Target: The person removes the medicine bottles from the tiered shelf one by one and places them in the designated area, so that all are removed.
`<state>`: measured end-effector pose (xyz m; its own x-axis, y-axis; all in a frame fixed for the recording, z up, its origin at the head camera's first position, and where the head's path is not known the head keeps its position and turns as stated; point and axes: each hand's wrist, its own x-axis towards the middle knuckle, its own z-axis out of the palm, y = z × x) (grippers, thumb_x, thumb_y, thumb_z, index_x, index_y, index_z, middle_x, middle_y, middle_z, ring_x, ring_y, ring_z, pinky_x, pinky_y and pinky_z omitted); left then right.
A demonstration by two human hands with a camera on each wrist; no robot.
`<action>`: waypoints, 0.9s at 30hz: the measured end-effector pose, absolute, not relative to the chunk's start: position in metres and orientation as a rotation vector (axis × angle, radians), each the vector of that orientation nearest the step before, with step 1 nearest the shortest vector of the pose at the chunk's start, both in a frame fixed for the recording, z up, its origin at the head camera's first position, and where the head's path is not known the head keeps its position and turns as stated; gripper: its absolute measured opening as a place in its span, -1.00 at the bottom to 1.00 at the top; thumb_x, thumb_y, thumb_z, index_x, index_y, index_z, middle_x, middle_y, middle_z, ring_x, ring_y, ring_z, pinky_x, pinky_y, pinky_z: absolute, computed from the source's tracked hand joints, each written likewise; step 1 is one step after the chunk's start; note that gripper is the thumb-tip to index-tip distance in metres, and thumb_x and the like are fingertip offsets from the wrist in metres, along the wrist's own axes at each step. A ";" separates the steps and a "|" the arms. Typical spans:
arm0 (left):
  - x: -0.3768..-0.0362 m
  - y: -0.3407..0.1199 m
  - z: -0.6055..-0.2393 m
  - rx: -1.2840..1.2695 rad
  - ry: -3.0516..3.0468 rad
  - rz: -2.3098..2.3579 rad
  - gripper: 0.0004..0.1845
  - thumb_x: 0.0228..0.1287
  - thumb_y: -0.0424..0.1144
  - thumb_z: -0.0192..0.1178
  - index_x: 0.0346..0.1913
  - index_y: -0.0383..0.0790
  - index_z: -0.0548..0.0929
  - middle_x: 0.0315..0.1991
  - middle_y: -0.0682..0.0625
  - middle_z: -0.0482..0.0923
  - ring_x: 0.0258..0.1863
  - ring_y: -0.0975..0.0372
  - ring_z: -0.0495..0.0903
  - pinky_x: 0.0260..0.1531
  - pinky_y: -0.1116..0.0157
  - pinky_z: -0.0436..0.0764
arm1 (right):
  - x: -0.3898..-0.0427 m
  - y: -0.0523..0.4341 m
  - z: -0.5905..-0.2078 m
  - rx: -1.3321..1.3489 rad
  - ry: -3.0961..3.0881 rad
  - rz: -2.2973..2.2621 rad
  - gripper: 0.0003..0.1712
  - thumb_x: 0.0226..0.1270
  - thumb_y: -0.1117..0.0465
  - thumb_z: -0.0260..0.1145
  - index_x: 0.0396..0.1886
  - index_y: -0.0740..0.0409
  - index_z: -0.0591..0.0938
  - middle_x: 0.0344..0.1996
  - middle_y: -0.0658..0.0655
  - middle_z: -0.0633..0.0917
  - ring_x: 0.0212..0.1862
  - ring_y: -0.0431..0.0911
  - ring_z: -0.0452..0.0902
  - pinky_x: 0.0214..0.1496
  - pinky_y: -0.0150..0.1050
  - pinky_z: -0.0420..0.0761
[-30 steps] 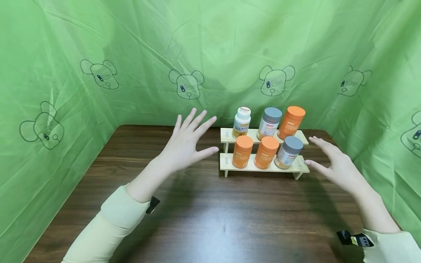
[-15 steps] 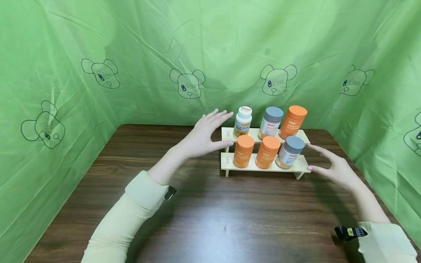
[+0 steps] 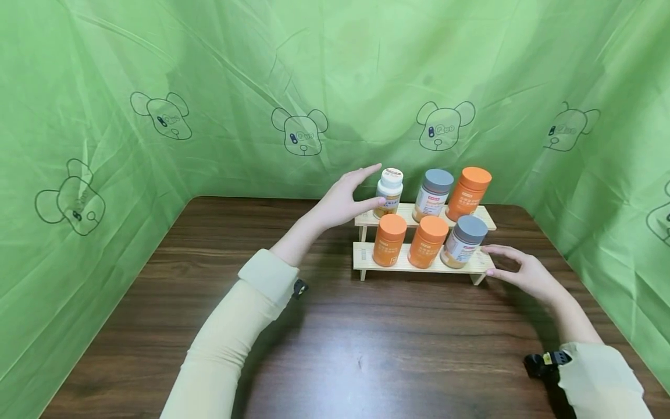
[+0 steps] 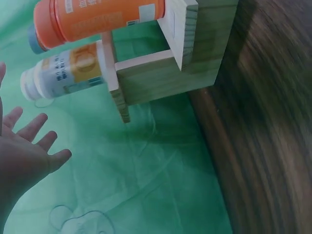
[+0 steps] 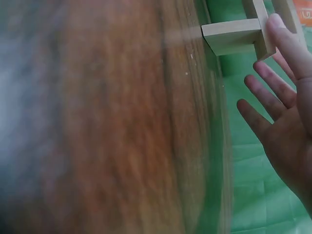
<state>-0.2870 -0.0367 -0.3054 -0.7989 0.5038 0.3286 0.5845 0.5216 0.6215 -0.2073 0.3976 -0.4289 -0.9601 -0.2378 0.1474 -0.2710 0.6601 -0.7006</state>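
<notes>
My left hand (image 3: pixel 339 202) reaches to the left side of a small white bottle (image 3: pixel 389 192) on the upper tier of a two-step wooden rack (image 3: pixel 365 256). Thumb and fingers are spread; in the left wrist view the fingers stand apart from the bottle (image 4: pixel 66 70). My right hand (image 3: pixel 526 276) is at the right end of the lower tier, thumb and index finger by the board's end, the other fingers extended; firm contact cannot be told. Next to that end stands a grey-lidded jar (image 3: pixel 463 244).
Two orange jars (image 3: pixel 389 241) share the lower tier with the grey-lidded one. Above, another grey-lidded jar (image 3: pixel 432 195) and an orange jar (image 3: pixel 468 195) stand right of the white bottle. The rack sits toward the back of a dark wooden table (image 3: pixel 335 349), before a green curtain (image 3: pixel 225 70).
My left hand has moved right and forward, from beside the rack to the white bottle. My right hand has shifted slightly left, up to the lower tier's end. The jars stay in place.
</notes>
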 end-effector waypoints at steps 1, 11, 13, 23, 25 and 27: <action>-0.290 -0.034 -0.306 -0.945 -2.637 -1.171 -0.21 0.18 0.22 0.18 0.44 0.21 0.15 0.42 0.23 0.15 0.43 0.24 0.05 0.38 0.10 0.12 | -0.208 0.398 -0.430 0.419 -2.838 1.188 -0.41 0.18 0.15 0.40 0.24 -0.02 0.49 0.21 0.10 0.49 0.14 -0.59 0.24 0.05 -0.68 0.30; -0.308 -0.016 -0.317 -0.902 -2.552 -1.441 -0.34 0.21 0.11 0.22 0.37 0.20 0.28 0.33 0.23 0.30 0.37 0.30 0.18 0.35 0.12 0.19 | -0.218 0.402 -0.429 0.360 -2.932 1.224 -0.34 0.16 0.11 0.42 0.28 -0.13 0.45 0.26 0.17 0.46 0.15 -0.57 0.23 0.03 -0.66 0.29; -0.311 -0.014 -0.319 -0.904 -2.536 -1.484 -0.36 0.21 0.08 0.24 0.35 0.16 0.32 0.32 0.23 0.32 0.35 0.32 0.20 0.34 0.14 0.21 | -0.220 0.401 -0.430 0.356 -2.949 1.225 -0.34 0.16 0.10 0.42 0.29 -0.12 0.45 0.24 0.18 0.47 0.14 -0.54 0.26 0.02 -0.65 0.31; -0.319 -0.007 -0.323 -0.875 -2.408 -1.640 -0.53 0.22 -0.12 0.28 0.19 0.02 0.46 0.11 0.06 0.53 0.12 0.30 0.43 0.15 0.11 0.40 | -0.225 0.409 -0.433 0.400 -2.961 1.267 -0.32 0.18 0.12 0.40 0.32 -0.03 0.42 0.18 0.25 0.52 0.08 -0.50 0.38 -0.01 -0.57 0.40; -0.320 -0.006 -0.322 -0.869 -2.390 -1.670 -0.54 0.20 -0.14 0.30 0.17 -0.01 0.47 0.10 0.04 0.55 0.11 0.28 0.45 0.18 0.09 0.39 | -0.226 0.410 -0.435 0.414 -2.944 1.287 -0.32 0.18 0.15 0.40 0.31 0.00 0.42 0.16 0.24 0.53 0.05 -0.49 0.41 -0.01 -0.55 0.44; -0.321 -0.005 -0.322 -0.866 -2.372 -1.703 -0.53 0.18 -0.17 0.31 0.16 -0.05 0.48 0.10 0.01 0.55 0.12 0.26 0.46 0.18 0.06 0.39 | -0.227 0.411 -0.435 0.442 -2.924 1.303 -0.32 0.17 0.18 0.41 0.31 0.04 0.43 0.14 0.23 0.55 0.03 -0.47 0.44 -0.03 -0.53 0.47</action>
<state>-0.3206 -0.0054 -0.3216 -0.8343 0.3883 0.3913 0.4949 0.2149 0.8420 -0.2271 0.4108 -0.4354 -0.9587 -0.2831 0.0285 -0.2105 0.6382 -0.7405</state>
